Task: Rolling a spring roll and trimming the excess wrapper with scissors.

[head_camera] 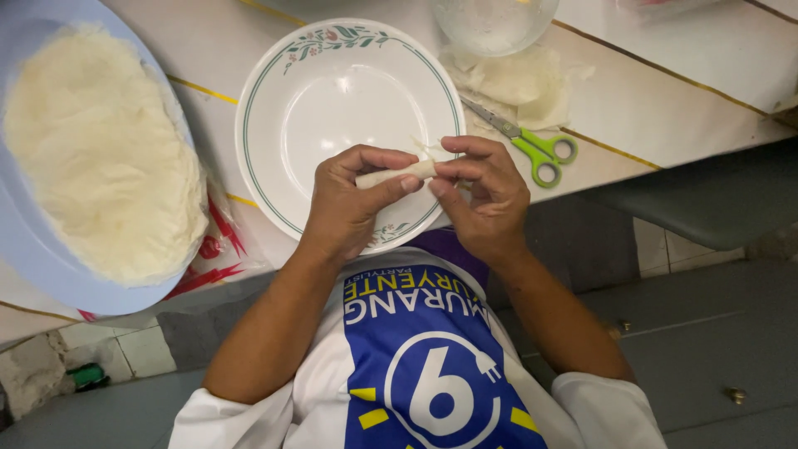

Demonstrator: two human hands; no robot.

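Wrapper roll (397,174): thin, pale, cylinder-shaped, held level above the near rim of the white plate (274,83), between both hands. Left hand (345,204) closed on the roll's left half, thumb on the near side, fingertips curled over the top. Right hand (490,195) pinched on the roll's right end between thumb and forefinger, where a loose flap of wrapper sticks up. Plate dish-shaped, green-banded with a floral rim, bare inside, resting on the counter (665,58).

Handling judgement: very light, soft, easily crushed; skin thin, likely to tear or unroll if pulled. Filling not visible; firmness inside cannot be told. Best hold: light fingertip pressure spread along the length, both ends supported, seam kept pressed shut. No squeezing at mid-length. Surface probably slightly tacky rather than slippery.

Surroundings: stack of round pale wrappers (100,150) on a blue plate (33,266), far left. Green-handled scissors (532,145) on the counter just right of the white plate, blades pointing far-left. Crumpled wrapper scraps (519,87) beyond the scissors. Clear glass bowl (495,23) at the far edge, contents unclear.
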